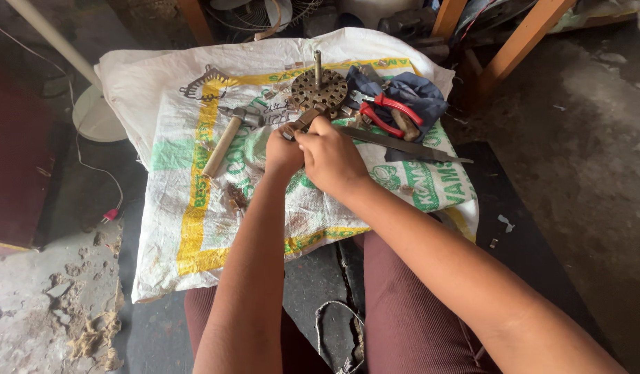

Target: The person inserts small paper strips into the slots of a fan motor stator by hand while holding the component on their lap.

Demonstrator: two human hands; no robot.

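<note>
Brown metal, a small part, sat pinched between the curled fingers of the left hand and the right hand, both closed tight on it and pressed together over a white woven sack printed in yellow and green. Just beyond the knuckles stood a round perforated metal disc with an upright shaft. A wooden-handled hammer lay to the left, while red-handled pliers, a dark blue cloth and a long flat file lay to the right.

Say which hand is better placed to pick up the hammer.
Left, probably. The left hand lies nearer the hammer, which rests to its left on the sack; the right hand would cross over.
</note>
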